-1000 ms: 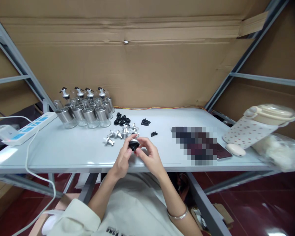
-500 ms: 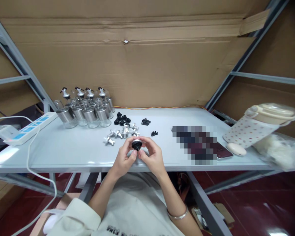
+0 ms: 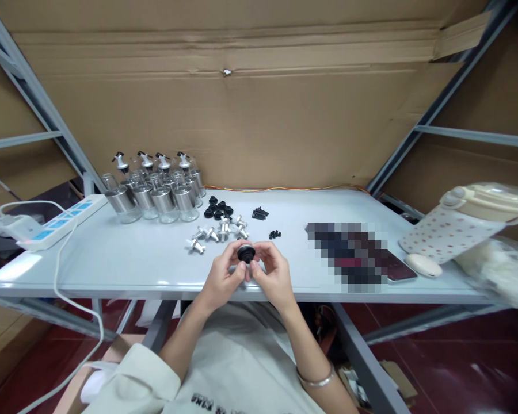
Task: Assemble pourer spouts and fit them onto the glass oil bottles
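Between both hands, near the table's front edge, is a bottle pourer [image 3: 246,253] with its ringed black stopper facing me and a silvery rim above. My left hand [image 3: 223,277] pinches it from one side and my right hand [image 3: 274,276] from the other, thumbs almost meeting below it. Its far end is hidden by the stopper and fingers. Just beyond the hands lie several loose silver pourer spouts [image 3: 211,234]. Behind those is a cluster of black rubber stoppers [image 3: 218,208]. Small black caps [image 3: 275,234] and thin black pieces [image 3: 259,213] lie to the right.
Glass bottles with steel sleeves [image 3: 163,201] stand at the back left, some topped with pourers. A power strip [image 3: 64,221] and its cable are at the left. On the right are a phone [image 3: 400,268], a white oval case [image 3: 423,265], a dotted jug [image 3: 451,227] and a plastic bag [image 3: 496,270].
The view has shifted slightly, so everything on the table appears a little further right. Both hands stay on the pourer, with only a slight change at the thumbs.
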`<state>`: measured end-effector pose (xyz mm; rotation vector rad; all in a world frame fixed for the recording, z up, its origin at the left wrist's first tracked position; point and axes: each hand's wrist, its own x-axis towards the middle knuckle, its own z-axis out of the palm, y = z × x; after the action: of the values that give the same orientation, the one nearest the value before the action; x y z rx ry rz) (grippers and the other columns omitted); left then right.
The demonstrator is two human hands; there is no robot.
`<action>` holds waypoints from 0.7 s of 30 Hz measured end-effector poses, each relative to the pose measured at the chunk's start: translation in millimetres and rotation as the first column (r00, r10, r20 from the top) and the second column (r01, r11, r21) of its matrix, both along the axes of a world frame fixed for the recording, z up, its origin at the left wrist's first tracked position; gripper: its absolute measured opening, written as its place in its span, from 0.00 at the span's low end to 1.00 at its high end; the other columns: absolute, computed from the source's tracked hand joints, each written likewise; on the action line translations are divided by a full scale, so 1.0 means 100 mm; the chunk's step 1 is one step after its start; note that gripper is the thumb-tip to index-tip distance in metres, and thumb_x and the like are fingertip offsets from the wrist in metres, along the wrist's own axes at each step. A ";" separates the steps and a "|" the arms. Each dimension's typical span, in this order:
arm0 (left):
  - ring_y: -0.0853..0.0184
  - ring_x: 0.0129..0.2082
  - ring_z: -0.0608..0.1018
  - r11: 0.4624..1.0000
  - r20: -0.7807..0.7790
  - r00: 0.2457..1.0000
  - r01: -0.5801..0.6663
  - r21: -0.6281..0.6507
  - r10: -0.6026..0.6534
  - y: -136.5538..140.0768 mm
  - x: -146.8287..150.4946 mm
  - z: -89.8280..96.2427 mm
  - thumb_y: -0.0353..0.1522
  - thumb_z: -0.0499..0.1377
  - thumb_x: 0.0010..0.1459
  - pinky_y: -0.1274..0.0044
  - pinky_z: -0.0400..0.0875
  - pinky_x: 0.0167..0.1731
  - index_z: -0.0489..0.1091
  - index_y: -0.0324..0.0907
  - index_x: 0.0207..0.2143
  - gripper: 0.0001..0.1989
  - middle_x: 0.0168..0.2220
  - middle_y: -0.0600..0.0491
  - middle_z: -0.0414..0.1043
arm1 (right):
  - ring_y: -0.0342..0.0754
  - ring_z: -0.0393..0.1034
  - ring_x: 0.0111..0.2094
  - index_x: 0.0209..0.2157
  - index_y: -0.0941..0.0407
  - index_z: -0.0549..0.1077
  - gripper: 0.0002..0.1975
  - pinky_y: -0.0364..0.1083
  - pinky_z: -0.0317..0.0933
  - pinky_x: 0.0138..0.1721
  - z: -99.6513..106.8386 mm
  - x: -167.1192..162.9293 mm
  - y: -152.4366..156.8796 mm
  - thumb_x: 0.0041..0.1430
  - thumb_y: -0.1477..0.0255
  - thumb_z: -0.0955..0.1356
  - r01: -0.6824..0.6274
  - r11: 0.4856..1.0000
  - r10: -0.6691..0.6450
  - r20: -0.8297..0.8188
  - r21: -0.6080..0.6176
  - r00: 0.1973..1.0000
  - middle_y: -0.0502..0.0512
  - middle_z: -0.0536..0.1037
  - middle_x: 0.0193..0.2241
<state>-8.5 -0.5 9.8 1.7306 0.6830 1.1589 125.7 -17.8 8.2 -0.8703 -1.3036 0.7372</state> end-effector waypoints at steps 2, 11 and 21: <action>0.68 0.29 0.76 1.000 -0.022 1.000 -0.021 -0.002 0.020 -0.01 0.00 0.00 0.37 0.52 0.60 0.79 0.71 0.31 0.63 0.40 0.48 0.16 0.36 0.49 0.74 | 0.44 0.66 0.29 0.36 0.54 0.68 0.09 0.44 0.64 0.35 -0.02 0.01 0.00 0.50 0.74 0.66 -0.011 1.000 0.011 0.001 -0.005 1.000 0.49 0.71 0.27; 0.68 0.32 0.77 0.990 -0.078 0.991 -0.106 0.088 0.113 -0.01 0.00 0.01 0.31 0.53 0.56 0.80 0.71 0.33 0.64 0.40 0.46 0.14 0.35 0.52 0.72 | 0.44 0.66 0.29 0.35 0.54 0.68 0.08 0.43 0.63 0.34 -0.05 0.02 0.01 0.49 0.75 0.67 -0.002 1.000 0.001 0.041 0.023 0.999 0.48 0.71 0.26; 0.68 0.32 0.77 0.990 -0.075 0.991 -0.104 0.091 0.111 -0.02 0.00 0.02 0.31 0.53 0.54 0.79 0.71 0.33 0.64 0.40 0.44 0.14 0.35 0.52 0.73 | 0.43 0.66 0.28 0.35 0.55 0.69 0.09 0.43 0.64 0.33 -0.03 0.03 -0.01 0.48 0.76 0.67 0.028 0.998 -0.032 0.071 0.063 0.997 0.49 0.72 0.27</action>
<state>-8.1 -2.2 12.0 1.8410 0.7934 1.2139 128.8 -18.9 5.3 -0.8709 -1.3677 0.6433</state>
